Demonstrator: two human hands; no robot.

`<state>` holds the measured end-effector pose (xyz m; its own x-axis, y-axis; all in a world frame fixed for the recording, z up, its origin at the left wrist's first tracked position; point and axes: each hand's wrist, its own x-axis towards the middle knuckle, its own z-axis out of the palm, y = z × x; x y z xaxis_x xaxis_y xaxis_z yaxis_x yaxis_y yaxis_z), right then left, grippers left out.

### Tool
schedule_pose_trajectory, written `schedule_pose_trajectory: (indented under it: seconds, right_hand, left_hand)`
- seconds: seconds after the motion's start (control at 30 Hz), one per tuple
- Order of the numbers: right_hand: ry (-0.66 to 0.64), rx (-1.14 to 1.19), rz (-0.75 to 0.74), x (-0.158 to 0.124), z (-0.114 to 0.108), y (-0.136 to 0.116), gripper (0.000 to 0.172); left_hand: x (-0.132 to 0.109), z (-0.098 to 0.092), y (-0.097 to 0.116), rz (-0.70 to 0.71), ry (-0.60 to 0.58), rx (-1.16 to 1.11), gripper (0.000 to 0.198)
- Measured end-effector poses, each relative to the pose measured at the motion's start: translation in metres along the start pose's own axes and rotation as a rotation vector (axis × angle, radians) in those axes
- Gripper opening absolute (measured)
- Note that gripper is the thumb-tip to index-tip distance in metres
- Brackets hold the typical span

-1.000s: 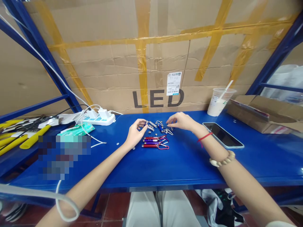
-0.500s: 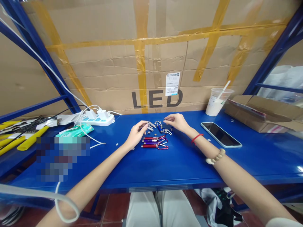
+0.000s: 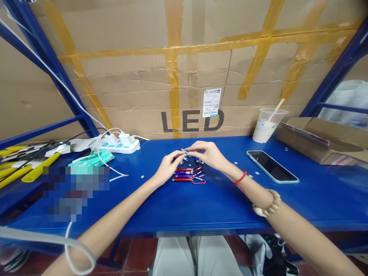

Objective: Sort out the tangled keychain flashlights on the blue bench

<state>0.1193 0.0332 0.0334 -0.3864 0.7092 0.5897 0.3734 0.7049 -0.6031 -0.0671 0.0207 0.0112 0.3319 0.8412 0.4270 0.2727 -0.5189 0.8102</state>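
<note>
My left hand (image 3: 168, 165) and my right hand (image 3: 206, 152) meet above the middle of the blue table (image 3: 218, 203). Both pinch a small silver flashlight part (image 3: 184, 151) between their fingertips. Just below them lie three small keychain flashlights (image 3: 188, 175), red and purple, each with a carabiner clip. A few more small metal parts are mostly hidden behind my hands.
A smartphone (image 3: 271, 166) lies to the right, with a plastic cup and straw (image 3: 267, 125) and an open cardboard box (image 3: 319, 140) behind it. A power strip (image 3: 120, 144) with chargers, a green packet (image 3: 93, 158) and yellow tools (image 3: 31, 170) sit at the left. A large taped carton (image 3: 189, 69) forms the back.
My right hand moved left from the pile of parts to meet my left hand, and both now pinch one small silver part together.
</note>
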Motion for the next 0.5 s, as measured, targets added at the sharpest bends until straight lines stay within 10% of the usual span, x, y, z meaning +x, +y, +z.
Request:
schedule_pose_trajectory:
  seconds: [0.23, 0.4, 0.5]
  right_hand:
    - [-0.298, -0.092, 0.153, 0.003, -0.02, 0.009, 0.038]
    - [-0.64, -0.071, 0.147, -0.015, -0.02, -0.034, 0.045]
    - [-0.59, -0.127, -0.001, -0.048, -0.005, -0.061, 0.053]
  left_hand:
    - [0.006, -0.003, -0.018, -0.072, 0.153, 0.02, 0.021]
    - [0.008, -0.004, -0.023, -0.082, 0.182, -0.003, 0.019]
    - [0.009, -0.004, -0.024, -0.08, 0.192, -0.023, 0.018]
